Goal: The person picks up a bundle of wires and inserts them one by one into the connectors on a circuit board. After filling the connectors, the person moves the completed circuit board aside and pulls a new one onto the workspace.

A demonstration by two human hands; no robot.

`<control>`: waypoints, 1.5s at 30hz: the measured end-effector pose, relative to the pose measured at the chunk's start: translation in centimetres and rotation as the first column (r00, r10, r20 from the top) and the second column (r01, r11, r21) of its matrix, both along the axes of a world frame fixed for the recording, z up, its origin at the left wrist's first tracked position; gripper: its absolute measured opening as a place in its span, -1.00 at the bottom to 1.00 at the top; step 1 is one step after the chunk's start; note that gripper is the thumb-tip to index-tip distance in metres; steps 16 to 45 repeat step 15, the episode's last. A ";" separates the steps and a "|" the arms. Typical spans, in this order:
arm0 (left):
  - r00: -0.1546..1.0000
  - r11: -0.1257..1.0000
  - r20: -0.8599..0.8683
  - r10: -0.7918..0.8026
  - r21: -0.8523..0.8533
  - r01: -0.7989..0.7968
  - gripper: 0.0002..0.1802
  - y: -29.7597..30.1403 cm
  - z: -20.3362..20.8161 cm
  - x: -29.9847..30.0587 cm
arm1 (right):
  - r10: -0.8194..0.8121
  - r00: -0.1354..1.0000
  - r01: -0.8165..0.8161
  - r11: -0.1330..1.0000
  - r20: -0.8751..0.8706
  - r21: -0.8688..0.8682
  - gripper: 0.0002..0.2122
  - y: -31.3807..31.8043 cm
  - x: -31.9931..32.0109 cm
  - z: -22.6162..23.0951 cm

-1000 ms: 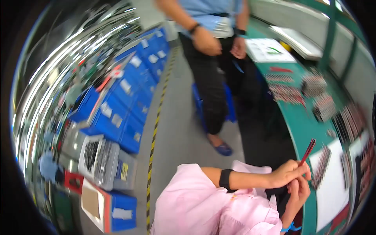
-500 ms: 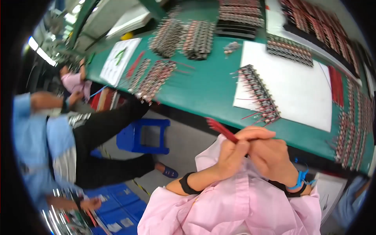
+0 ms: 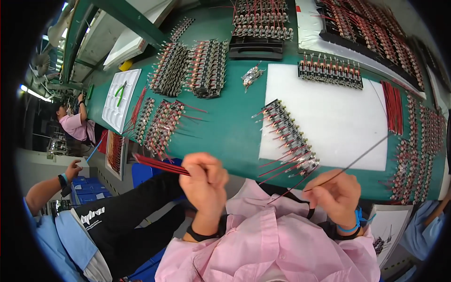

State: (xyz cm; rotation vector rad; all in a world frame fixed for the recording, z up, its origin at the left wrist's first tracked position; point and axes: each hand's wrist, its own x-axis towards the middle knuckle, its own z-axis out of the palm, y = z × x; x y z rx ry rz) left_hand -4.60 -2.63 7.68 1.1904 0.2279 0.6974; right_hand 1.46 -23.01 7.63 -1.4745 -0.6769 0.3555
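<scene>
My left hand (image 3: 205, 181) is closed round a bundle of thin red wires (image 3: 162, 165), whose ends stick out to the left. To its right, my right hand (image 3: 336, 195) pinches one long thin dark red wire (image 3: 359, 157) that slants up to the right and down to the left past the fingers. Just beyond the right hand lies a strip of small circuit boards (image 3: 292, 137) with red leads hanging off its left side. That strip rests at the left edge of a white foam sheet (image 3: 347, 117). Both hands are in front of the table's near edge.
Wired board strips (image 3: 164, 124) lie at the left on the green table (image 3: 221, 131), with stacked boards (image 3: 206, 68) behind. Another strip (image 3: 330, 74) and red wires (image 3: 393, 107) lie by the foam. A white tray (image 3: 112, 105) holds green-handled pliers (image 3: 120, 94). A person in blue (image 3: 47, 225) is at left.
My hands, together before, have come apart. The left has gone left with the red bundle; the right now holds a single wire. The view has shifted, and the person in blue has moved.
</scene>
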 end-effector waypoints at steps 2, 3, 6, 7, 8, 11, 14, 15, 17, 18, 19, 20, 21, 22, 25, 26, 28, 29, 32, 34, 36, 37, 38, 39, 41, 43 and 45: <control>0.997 0.996 -0.077 0.027 0.090 -0.020 -0.66 1.3 0.9 1.6 | -0.172 0.977 0.182 0.981 -0.128 0.069 -0.95 -1.4 0.8 -1.0; 0.988 0.984 -0.145 0.059 0.174 -0.034 -0.66 1.9 1.5 2.5 | -0.252 0.948 0.273 0.958 -0.193 0.090 -0.94 -1.9 1.3 -1.2; 0.987 0.961 -0.154 -0.040 0.264 0.080 -0.68 3.4 3.6 4.4 | -0.334 0.910 0.365 0.927 -0.247 0.089 -0.95 -3.1 2.3 -1.4; 0.988 0.962 -0.152 -0.040 0.260 0.080 -0.68 3.4 3.8 4.6 | -0.373 0.889 0.407 0.910 -0.265 0.085 -0.95 -3.4 2.6 -1.4; 0.989 0.961 -0.147 -0.022 0.269 0.061 -0.68 3.5 3.9 4.7 | -0.376 0.890 0.407 0.910 -0.258 0.080 -0.95 -3.6 2.8 -1.2; 0.993 0.958 -0.113 0.026 0.286 0.008 -0.67 3.8 4.1 4.0 | -0.266 0.921 0.284 0.959 -0.286 0.022 -0.95 -3.8 2.7 0.0; 0.977 0.960 -0.213 -0.019 0.271 0.078 -0.66 3.7 2.2 1.9 | -0.228 0.958 0.219 0.973 -0.176 -0.068 -0.95 -3.3 2.0 0.9; 0.982 0.959 -0.190 0.002 0.279 0.052 -0.66 4.5 2.3 1.1 | -0.202 0.971 0.190 0.976 -0.128 -0.106 -0.95 -2.6 1.8 1.1; 0.982 0.959 -0.190 0.002 0.279 0.052 -0.66 4.5 2.3 1.1 | -0.202 0.971 0.190 0.976 -0.128 -0.106 -0.95 -2.6 1.8 1.1; 0.982 0.959 -0.190 0.002 0.279 0.052 -0.66 4.5 2.3 1.1 | -0.202 0.971 0.190 0.976 -0.128 -0.106 -0.95 -2.6 1.8 1.1; 0.982 0.959 -0.190 0.002 0.279 0.052 -0.66 4.5 2.3 1.1 | -0.202 0.971 0.190 0.976 -0.128 -0.106 -0.95 -2.6 1.8 1.1; 0.982 0.959 -0.190 0.002 0.279 0.052 -0.66 4.5 2.3 1.1 | -0.202 0.971 0.190 0.976 -0.128 -0.106 -0.95 -2.6 1.8 1.1; 0.982 0.959 -0.190 0.002 0.279 0.052 -0.66 4.5 2.3 1.1 | -0.202 0.971 0.190 0.976 -0.128 -0.106 -0.95 -2.6 1.8 1.1; 0.982 0.959 -0.190 0.002 0.279 0.052 -0.66 4.5 2.3 1.1 | -0.202 0.971 0.190 0.976 -0.128 -0.106 -0.95 -2.6 1.8 1.1; 0.982 0.959 -0.190 0.002 0.279 0.052 -0.66 4.5 2.3 1.1 | -0.202 0.971 0.190 0.976 -0.128 -0.106 -0.95 -2.6 1.8 1.1; 0.982 0.959 -0.190 0.002 0.279 0.052 -0.66 4.5 2.3 1.1 | -0.202 0.971 0.190 0.976 -0.128 -0.106 -0.95 -2.6 1.8 1.1; 0.982 0.959 -0.190 0.002 0.279 0.052 -0.66 4.5 2.3 1.1 | -0.202 0.971 0.190 0.976 -0.128 -0.106 -0.95 -2.6 1.8 1.1; 0.982 0.959 -0.190 0.002 0.279 0.052 -0.66 4.5 2.3 1.1 | -0.202 0.971 0.190 0.976 -0.128 -0.106 -0.95 -2.6 1.8 1.1; 0.982 0.959 -0.190 0.002 0.279 0.052 -0.66 4.5 2.3 1.1 | -0.202 0.971 0.190 0.976 -0.128 -0.106 -0.95 -2.6 1.8 1.1; 0.982 0.959 -0.190 0.002 0.279 0.052 -0.66 4.5 2.3 1.1 | -0.202 0.971 0.190 0.976 -0.128 -0.106 -0.95 -2.6 1.8 1.1; 0.982 0.959 -0.190 0.002 0.279 0.052 -0.66 4.5 2.3 1.1 | -0.202 0.971 0.190 0.976 -0.128 -0.106 -0.95 -2.6 1.8 1.1; 0.982 0.959 -0.190 0.002 0.279 0.052 -0.66 4.5 2.3 1.1 | -0.202 0.971 0.190 0.976 -0.128 -0.106 -0.95 -2.6 1.8 1.1; 0.982 0.959 -0.190 0.002 0.279 0.052 -0.66 4.5 2.3 1.1 | -0.202 0.971 0.190 0.976 -0.128 -0.106 -0.95 -2.6 1.8 1.1; 0.982 0.959 -0.190 0.002 0.279 0.052 -0.66 4.5 2.3 1.1 | -0.202 0.971 0.190 0.976 -0.128 -0.106 -0.95 -2.6 1.8 1.1; 0.982 0.959 -0.190 0.002 0.279 0.052 -0.66 4.5 2.3 1.1 | -0.202 0.971 0.190 0.976 -0.128 -0.106 -0.95 -2.6 1.8 1.1; 0.982 0.959 -0.190 0.002 0.279 0.052 -0.66 4.5 2.3 1.1 | -0.202 0.971 0.190 0.976 -0.128 -0.106 -0.95 -2.6 1.8 1.1; 0.982 0.959 -0.190 0.002 0.279 0.052 -0.66 4.5 2.3 1.1 | -0.202 0.971 0.190 0.976 -0.128 -0.106 -0.95 -2.6 1.8 1.1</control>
